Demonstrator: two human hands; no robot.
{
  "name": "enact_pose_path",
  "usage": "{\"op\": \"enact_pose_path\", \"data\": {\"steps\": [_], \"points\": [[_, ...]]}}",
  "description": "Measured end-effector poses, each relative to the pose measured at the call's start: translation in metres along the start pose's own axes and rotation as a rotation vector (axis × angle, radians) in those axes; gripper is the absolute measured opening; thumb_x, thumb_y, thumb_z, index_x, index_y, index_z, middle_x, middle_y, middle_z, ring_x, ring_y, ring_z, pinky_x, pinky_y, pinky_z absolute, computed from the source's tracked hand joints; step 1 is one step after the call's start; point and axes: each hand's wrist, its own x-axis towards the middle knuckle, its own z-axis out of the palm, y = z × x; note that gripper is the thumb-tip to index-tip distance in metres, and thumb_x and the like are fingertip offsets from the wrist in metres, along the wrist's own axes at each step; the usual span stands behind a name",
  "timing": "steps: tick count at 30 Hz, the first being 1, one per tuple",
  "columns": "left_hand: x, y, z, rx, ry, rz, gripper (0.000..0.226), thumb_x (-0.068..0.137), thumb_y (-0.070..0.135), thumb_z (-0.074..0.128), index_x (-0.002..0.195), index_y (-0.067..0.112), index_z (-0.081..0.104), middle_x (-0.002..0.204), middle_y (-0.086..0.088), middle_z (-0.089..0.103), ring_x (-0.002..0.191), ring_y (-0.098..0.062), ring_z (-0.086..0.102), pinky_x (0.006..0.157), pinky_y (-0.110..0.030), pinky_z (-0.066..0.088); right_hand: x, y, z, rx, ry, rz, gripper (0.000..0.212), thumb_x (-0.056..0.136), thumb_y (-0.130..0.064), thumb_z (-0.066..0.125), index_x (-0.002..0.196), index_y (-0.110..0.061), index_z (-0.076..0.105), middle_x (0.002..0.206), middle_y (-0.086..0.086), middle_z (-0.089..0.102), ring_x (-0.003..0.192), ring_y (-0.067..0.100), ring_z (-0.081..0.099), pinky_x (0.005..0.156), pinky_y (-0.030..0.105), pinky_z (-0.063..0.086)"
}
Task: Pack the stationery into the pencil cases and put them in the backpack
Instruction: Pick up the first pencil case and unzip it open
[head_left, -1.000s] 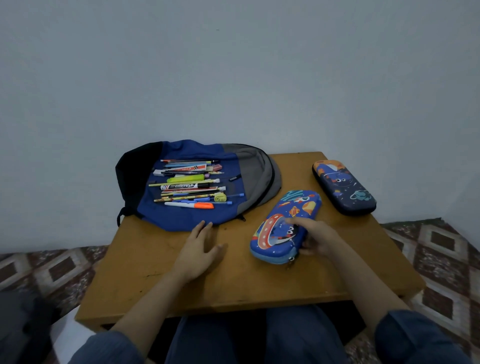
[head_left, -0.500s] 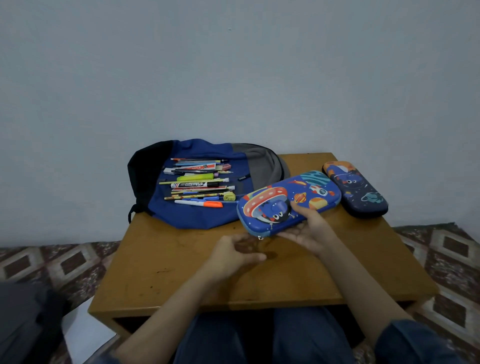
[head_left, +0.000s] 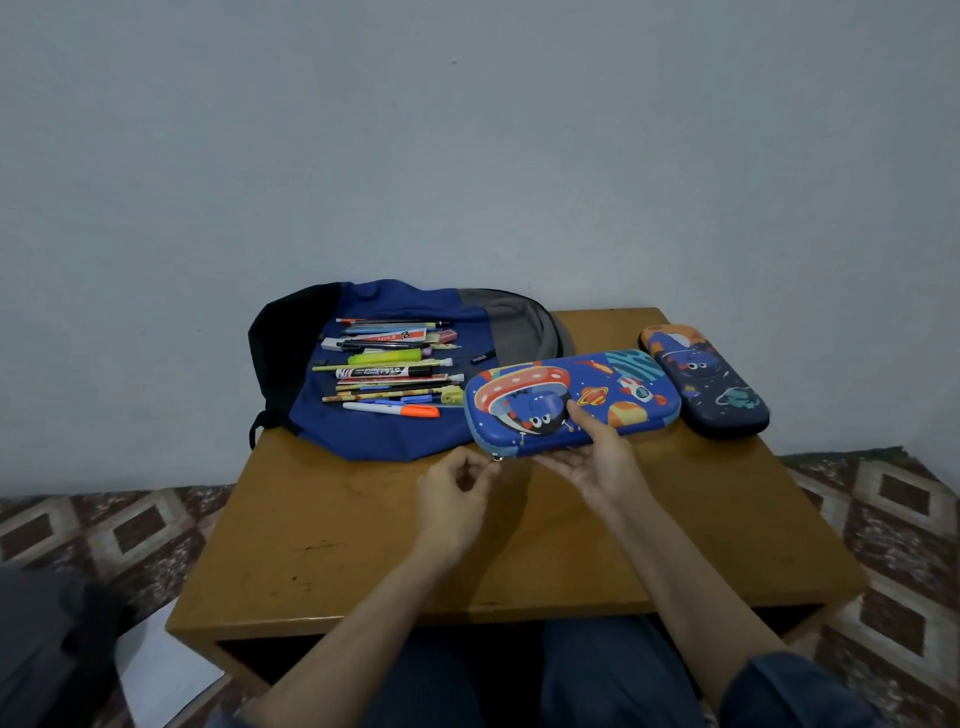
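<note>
one right hand (head_left: 602, 462) under the pencil case (head_left: 597, 375)

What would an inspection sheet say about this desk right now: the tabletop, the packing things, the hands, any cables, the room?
Surface: wooden table, top scuffed.
Job's things: backpack flat at back left, stationery pile on it; bright blue pencil case looks zipped, held tilted; dark pencil case lies closed at back right.
Clutter: white sheet and dark bundle on the floor, left.
Hands: right hand grips the bright blue pencil case, thumb on top; left hand curled at its zip pull, pinch unclear.
Cables: nothing seen.
Surroundings: plain wall, patterned floor.
</note>
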Motion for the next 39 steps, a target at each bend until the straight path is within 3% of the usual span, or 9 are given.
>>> {"op": "enact_pose_path", "data": {"steps": [5,12,16,18,22,28,34,37,39], "points": [[0.004,0.004,-0.011,0.132,0.01,0.085,0.014,0.088,0.018,0.061,0.076,0.023,0.056,0.073,0.01,0.061,0.075,-0.005,0.058,0.067,-0.012,0.044,0.002,-0.003,-0.009,-0.055,0.01,0.001,0.051,0.087,-0.017,0.062,0.131,-0.005,0.039,0.12,0.018,0.06,0.091,0.028,0.064,0.062,0.04,0.059],[0.025,0.003,-0.028,0.175,0.062,0.087,0.011,0.087,0.016,0.063,0.077,0.02,0.064,0.073,0.009,0.064,0.077,-0.007,0.061,0.074,-0.02,0.048,0.004,0.003,-0.023,-0.083,-0.08,0.09,0.04,0.092,-0.021,0.053,0.128,-0.008,0.041,0.107,0.013,0.062,0.096,0.031,0.061,0.077,0.05,0.051],[0.03,0.0,-0.041,0.153,0.111,0.08,0.011,0.088,0.012,0.061,0.078,0.018,0.064,0.072,0.009,0.063,0.076,-0.006,0.061,0.075,-0.021,0.048,0.003,0.0,-0.033,-0.179,-0.212,0.154,0.032,0.09,-0.019,0.053,0.121,-0.012,0.048,0.107,0.009,0.066,0.096,0.028,0.063,0.073,0.048,0.056],[0.033,-0.001,-0.046,0.116,0.091,0.07,0.011,0.087,0.01,0.061,0.079,0.017,0.065,0.075,0.005,0.065,0.078,-0.009,0.062,0.077,-0.024,0.05,0.002,0.0,-0.037,-0.249,-0.302,0.183,0.039,0.081,-0.02,0.062,0.119,-0.013,0.053,0.103,0.006,0.071,0.092,0.026,0.068,0.067,0.044,0.059],[0.036,0.004,-0.047,0.1,0.031,0.115,0.013,0.088,0.011,0.061,0.078,0.019,0.064,0.074,0.009,0.063,0.078,-0.007,0.061,0.071,-0.019,0.049,0.004,0.0,-0.039,-0.36,-0.48,0.232,0.087,0.044,-0.036,0.091,0.121,-0.013,0.057,0.117,0.01,0.067,0.103,0.028,0.066,0.074,0.045,0.057],[0.048,0.009,-0.05,0.057,0.021,0.08,0.016,0.088,0.01,0.061,0.075,0.02,0.062,0.078,0.002,0.064,0.083,-0.017,0.062,0.076,-0.026,0.049,-0.004,0.009,-0.034,-0.497,-0.607,0.364,0.09,0.036,-0.039,0.094,0.114,-0.011,0.06,0.109,0.008,0.07,0.095,0.023,0.068,0.077,0.038,0.058],[0.051,0.005,-0.057,0.046,-0.102,0.011,0.017,0.089,0.01,0.059,0.073,0.014,0.058,0.127,-0.004,0.058,0.128,-0.012,0.044,0.094,-0.026,0.038,-0.008,0.007,-0.039,-0.131,-0.527,0.298,0.074,0.032,-0.037,0.094,0.096,-0.007,0.075,0.1,0.012,0.073,0.085,0.025,0.071,0.069,0.033,0.059],[0.051,0.004,-0.06,0.012,-0.147,0.005,0.017,0.089,0.01,0.059,0.072,0.014,0.058,0.144,-0.005,0.042,0.139,-0.012,0.027,0.107,-0.034,0.034,-0.006,0.004,-0.051,0.054,-0.446,0.3,0.091,0.03,-0.04,0.095,0.109,-0.004,0.069,0.108,0.019,0.069,0.09,0.034,0.069,0.071,0.047,0.058],[0.048,0.002,-0.058,-0.015,-0.18,0.009,0.015,0.089,0.01,0.058,0.074,0.012,0.058,0.14,0.0,0.045,0.139,-0.012,0.026,0.104,-0.028,0.035,-0.004,0.003,-0.058,0.112,-0.374,0.286,0.107,0.029,-0.044,0.093,0.122,-0.006,0.056,0.115,0.024,0.065,0.096,0.042,0.066,0.068,0.052,0.056]]}}
